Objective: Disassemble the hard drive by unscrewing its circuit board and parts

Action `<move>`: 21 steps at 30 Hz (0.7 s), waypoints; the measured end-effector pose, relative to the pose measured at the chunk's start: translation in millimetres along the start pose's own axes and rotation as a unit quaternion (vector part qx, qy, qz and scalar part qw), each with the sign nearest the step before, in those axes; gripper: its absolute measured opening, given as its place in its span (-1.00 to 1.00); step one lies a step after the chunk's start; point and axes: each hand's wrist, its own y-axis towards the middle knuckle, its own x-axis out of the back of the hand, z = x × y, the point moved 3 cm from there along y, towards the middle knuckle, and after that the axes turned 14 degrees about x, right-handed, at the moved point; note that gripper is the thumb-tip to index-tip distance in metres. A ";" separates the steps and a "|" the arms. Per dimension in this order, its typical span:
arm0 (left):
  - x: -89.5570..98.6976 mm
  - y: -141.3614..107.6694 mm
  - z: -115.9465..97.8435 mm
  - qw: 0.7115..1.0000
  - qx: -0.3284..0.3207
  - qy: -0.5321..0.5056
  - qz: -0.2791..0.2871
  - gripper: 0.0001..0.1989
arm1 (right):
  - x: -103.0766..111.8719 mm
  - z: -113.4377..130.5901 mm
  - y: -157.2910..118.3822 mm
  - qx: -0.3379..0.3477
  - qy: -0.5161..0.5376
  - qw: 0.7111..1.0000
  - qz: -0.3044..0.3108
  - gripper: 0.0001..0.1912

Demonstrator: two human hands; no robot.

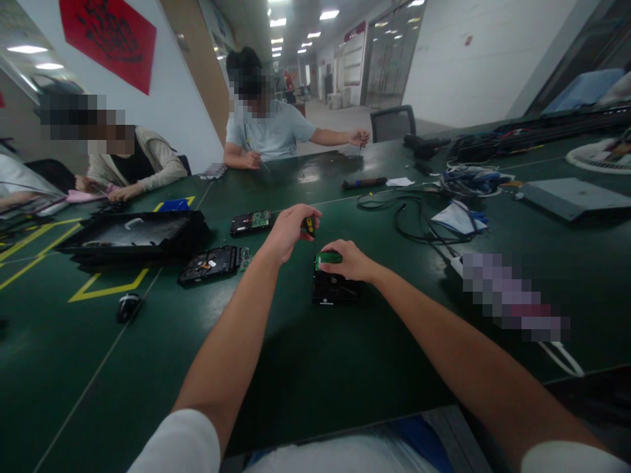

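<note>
My left hand (288, 231) is closed around a screwdriver (309, 226) with a yellow and black handle, its thin shaft pointing down. Below the shaft, a black hard drive (335, 290) lies on the green table, with a green circuit board (327, 257) at its far end. My right hand (352, 261) grips the drive at that end, thumb and fingers around the board. The screwdriver's tip is too small to make out. To the left lie a second hard drive (210, 265) and a third one (250, 222), both with green boards showing.
A black tray (133, 236) and a computer mouse (129, 307) are on the left. At right are a black cable (414, 226), a cloth (458, 218), a grey metal box (574, 197) and a blurred-out white object (513, 299). Two people sit across the table.
</note>
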 end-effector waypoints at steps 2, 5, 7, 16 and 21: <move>-3.1 0.5 2.5 0.999 0.032 -0.035 0.023 -0.81 | 0.5 0.7 0.3 -0.008 0.010 1.000 0.006 -0.51; -6.7 2.0 5.9 0.994 0.059 -0.081 0.035 -0.86 | 1.6 2.1 0.4 -0.015 0.014 1.000 0.006 -0.50; -7.2 2.8 6.5 0.995 0.052 -0.080 0.032 -0.87 | 1.8 2.8 0.3 -0.012 0.013 1.000 0.005 -0.51; -0.2 7.3 7.2 0.999 0.018 -0.033 0.000 -0.76 | 1.0 1.2 0.5 -0.004 0.023 1.000 -0.001 -0.53; -4.1 8.2 9.9 0.993 0.074 -0.097 0.009 -0.87 | 3.0 2.2 1.0 0.008 0.015 1.000 0.001 -0.54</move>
